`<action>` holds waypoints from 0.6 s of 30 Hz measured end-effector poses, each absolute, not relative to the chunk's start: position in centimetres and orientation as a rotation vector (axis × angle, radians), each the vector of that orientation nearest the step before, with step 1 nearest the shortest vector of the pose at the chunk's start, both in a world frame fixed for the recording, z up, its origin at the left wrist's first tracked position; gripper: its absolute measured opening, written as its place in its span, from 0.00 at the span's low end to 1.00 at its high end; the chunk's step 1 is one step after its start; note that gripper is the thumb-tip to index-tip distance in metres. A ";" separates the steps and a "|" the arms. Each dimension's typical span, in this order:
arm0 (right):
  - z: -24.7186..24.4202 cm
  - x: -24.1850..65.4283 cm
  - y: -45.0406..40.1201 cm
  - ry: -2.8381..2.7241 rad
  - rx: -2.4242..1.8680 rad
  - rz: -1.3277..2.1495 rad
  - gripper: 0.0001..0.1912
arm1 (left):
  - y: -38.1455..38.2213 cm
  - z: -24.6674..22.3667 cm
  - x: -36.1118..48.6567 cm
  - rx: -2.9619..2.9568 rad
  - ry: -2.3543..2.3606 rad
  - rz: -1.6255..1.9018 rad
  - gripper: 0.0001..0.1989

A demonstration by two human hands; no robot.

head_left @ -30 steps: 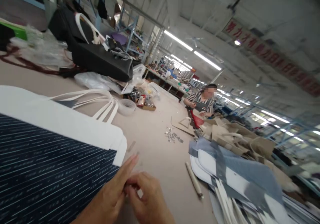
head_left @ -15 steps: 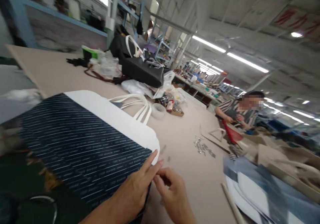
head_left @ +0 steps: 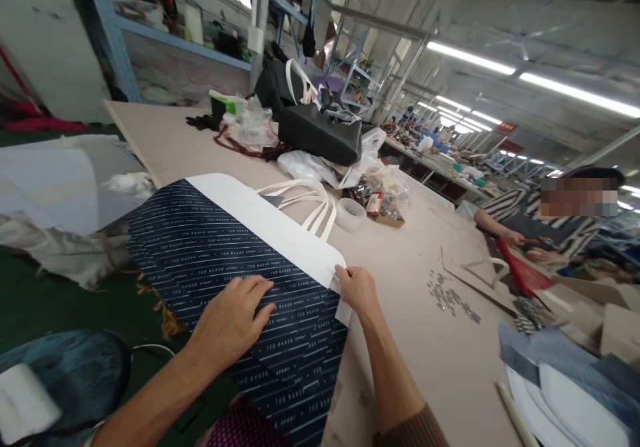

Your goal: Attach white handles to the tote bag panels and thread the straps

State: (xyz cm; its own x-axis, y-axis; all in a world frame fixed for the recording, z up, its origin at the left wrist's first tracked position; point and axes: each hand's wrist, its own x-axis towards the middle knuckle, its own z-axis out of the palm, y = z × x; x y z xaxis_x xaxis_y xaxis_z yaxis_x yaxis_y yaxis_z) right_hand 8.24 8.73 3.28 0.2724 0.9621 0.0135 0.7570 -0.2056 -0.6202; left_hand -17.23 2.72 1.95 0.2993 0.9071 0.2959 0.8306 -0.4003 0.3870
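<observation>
while one cloth underlies left hand | right hand pinches one panel

Our left hand lies palm down over the panel, fingers loosely bent; our right hand, arm outstretched, pinches the panel's right edge.

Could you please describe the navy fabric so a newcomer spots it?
Find the big beige table, then the left hand by its near edge. Beneath lies the navy fabric, set apart from the plain white panel by pale stripes and lettering.
</observation>
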 end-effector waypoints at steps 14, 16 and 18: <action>8.1 8.6 6.9 -1.705 -1.934 0.055 0.16 | 3.2 2.1 -17.3 2.259 1.551 0.771 0.14; 9.0 10.6 6.2 -1.711 -2.058 0.104 0.16 | 3.2 2.4 -17.2 2.243 1.552 0.791 0.13; 9.7 12.7 5.2 -1.673 -2.129 0.224 0.17 | 3.1 2.8 -17.1 2.224 1.546 0.820 0.12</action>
